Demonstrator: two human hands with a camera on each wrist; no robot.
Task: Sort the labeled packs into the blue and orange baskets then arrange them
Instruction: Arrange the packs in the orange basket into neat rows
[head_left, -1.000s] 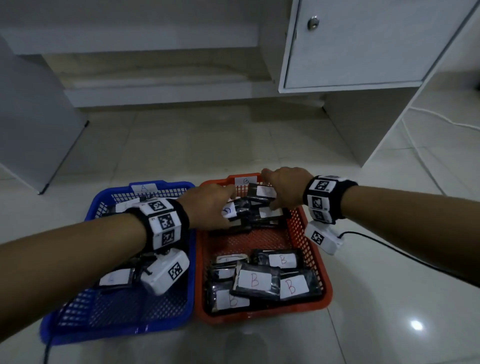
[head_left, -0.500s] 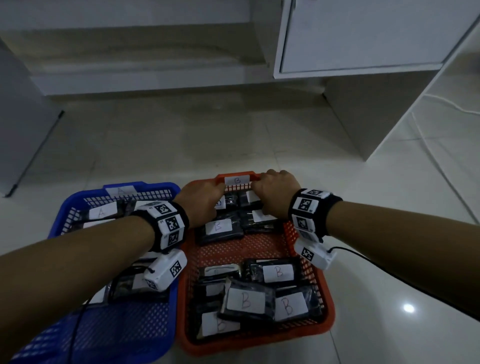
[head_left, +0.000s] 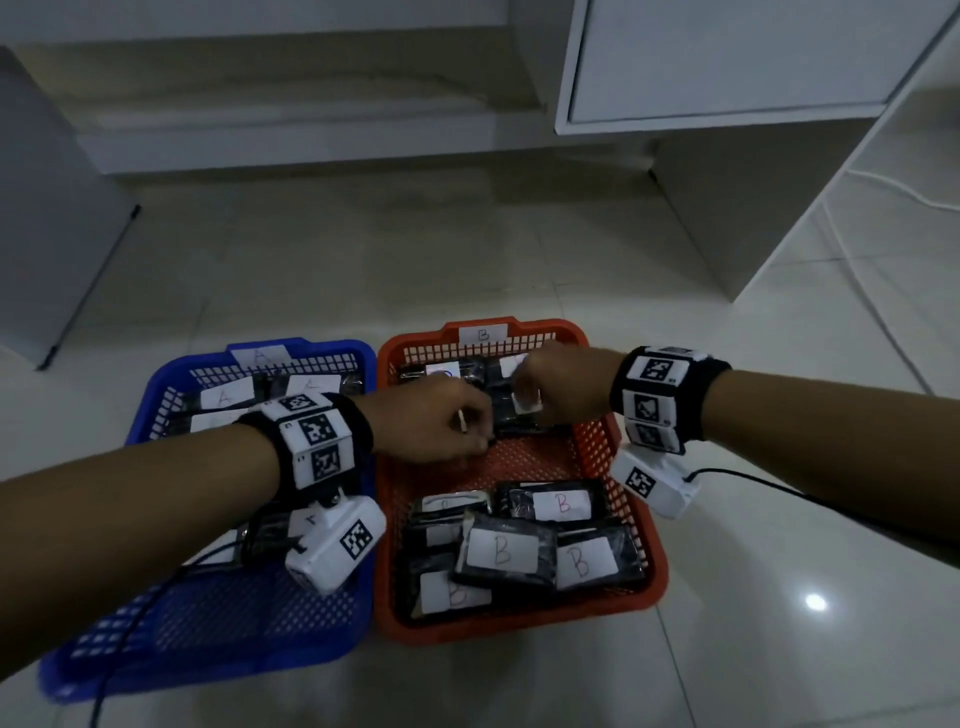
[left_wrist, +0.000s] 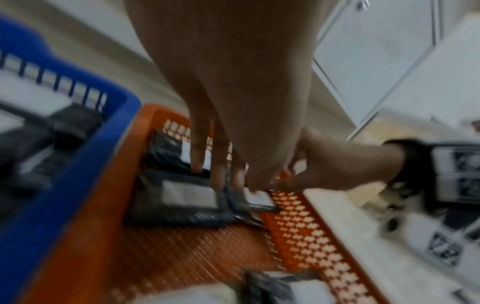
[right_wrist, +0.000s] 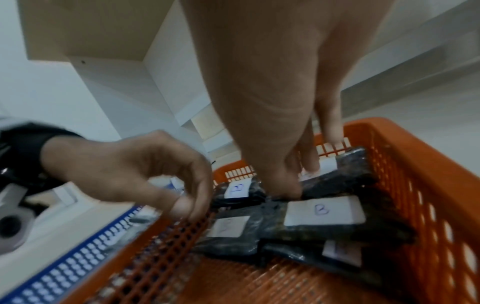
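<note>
The blue basket (head_left: 311, 347) holds dark packs labelled A (head_left: 223, 397). To its right, the orange basket (head_left: 550, 326) has a heap of B packs (head_left: 501, 551) at its near end and a few more at its far end. Both hands work over the far group. My left hand (head_left: 431, 421) points its fingers (left_wrist: 218, 179) down onto a dark pack (left_wrist: 187, 195), touching its edge without gripping. My right hand (head_left: 556, 389) pinches the neighbouring B pack (right_wrist: 322, 211) between thumb and fingers. The hands hide most of these packs in the head view.
The baskets stand side by side on a pale tiled floor. A white cabinet (head_left: 727, 62) rises behind to the right, and a low step (head_left: 311, 140) runs along the back. A black cable (head_left: 779, 488) trails from my right wrist, and a white cord (head_left: 883, 182) lies far right.
Both hands have drawn back a little from the orange basket's far rim. The right hand now pinches a pack. The far packs have been shuffled.
</note>
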